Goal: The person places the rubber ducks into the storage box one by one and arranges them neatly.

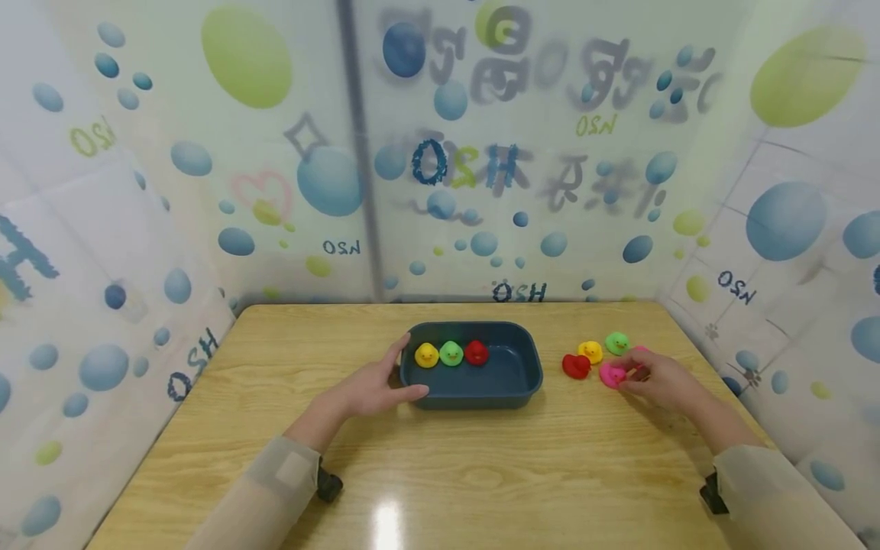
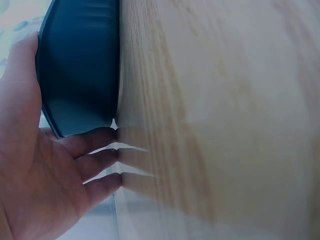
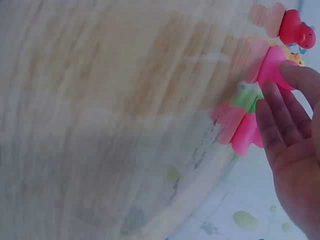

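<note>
On a worktop, the left hand rests spread fingers against a tray while the right hand pinches a pink duck.

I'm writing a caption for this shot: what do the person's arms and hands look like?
The left sleeve and right sleeve are long and pale beige. A small black device shows by the left cuff, another by the right. The left hand and right hand wear no gloves.
</note>
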Motion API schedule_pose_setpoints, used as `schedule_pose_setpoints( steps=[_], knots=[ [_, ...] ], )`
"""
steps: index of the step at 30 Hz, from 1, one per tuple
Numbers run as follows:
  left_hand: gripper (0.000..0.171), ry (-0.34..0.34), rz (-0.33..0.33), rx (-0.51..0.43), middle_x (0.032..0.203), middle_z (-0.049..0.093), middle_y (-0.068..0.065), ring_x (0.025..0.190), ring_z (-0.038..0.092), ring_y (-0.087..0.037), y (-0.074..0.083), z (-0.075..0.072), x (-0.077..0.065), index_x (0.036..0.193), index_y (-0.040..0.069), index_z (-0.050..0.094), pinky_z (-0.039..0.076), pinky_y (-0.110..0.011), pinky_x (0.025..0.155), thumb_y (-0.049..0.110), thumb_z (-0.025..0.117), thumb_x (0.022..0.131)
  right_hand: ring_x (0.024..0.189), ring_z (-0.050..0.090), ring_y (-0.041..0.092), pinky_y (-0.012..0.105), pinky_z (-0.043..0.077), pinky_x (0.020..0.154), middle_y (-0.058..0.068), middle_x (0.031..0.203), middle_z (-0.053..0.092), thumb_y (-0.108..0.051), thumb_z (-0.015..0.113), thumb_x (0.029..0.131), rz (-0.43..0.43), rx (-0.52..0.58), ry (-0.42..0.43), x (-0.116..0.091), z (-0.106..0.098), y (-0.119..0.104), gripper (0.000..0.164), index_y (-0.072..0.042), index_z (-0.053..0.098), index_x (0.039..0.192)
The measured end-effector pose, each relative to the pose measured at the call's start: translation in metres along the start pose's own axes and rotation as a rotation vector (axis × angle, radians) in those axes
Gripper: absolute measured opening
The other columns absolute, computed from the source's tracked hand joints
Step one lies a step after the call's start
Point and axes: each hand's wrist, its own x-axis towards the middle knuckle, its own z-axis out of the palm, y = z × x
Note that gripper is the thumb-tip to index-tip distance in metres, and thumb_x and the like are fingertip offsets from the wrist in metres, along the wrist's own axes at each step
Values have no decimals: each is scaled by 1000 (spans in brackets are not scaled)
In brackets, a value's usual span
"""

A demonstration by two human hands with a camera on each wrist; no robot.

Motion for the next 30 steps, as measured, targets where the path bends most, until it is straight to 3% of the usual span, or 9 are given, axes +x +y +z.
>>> schedule_pose_setpoints(
  steps=[8,14,22,30],
  knots=[
    [116,2,-1,-2,170,47,-24,139,62,-39,-1,-1,-1,178,38,2,46,-62,123,82,67,93,94,66,20,31,57,77,7,110,74,-18,86,96,-96,-53,-23,-2,-1,-4,33,-8,74,126],
    [115,2,2,-9,170,46,-24,139,62,-39,-1,0,-2,178,38,2,46,-62,123,82,67,93,90,61,20,25,54,71,2,99,70,-18,88,94,-96,-78,-36,-5,0,-8,32,-10,75,122],
    [116,-2,-22,-10,172,45,-23,142,60,-39,0,3,-3,178,39,2,44,-63,124,82,68,92,84,58,13,24,53,69,-1,102,68,-22,88,94,-198,-66,-52,-17,3,-9,30,-14,74,120],
    [115,7,-19,-15,171,47,-23,140,62,-38,-1,2,-2,177,40,2,45,-63,123,81,68,93,82,55,11,24,51,66,-1,99,66,-24,85,97,-269,10,115,-21,6,-31,35,-13,73,129]
  ],
)
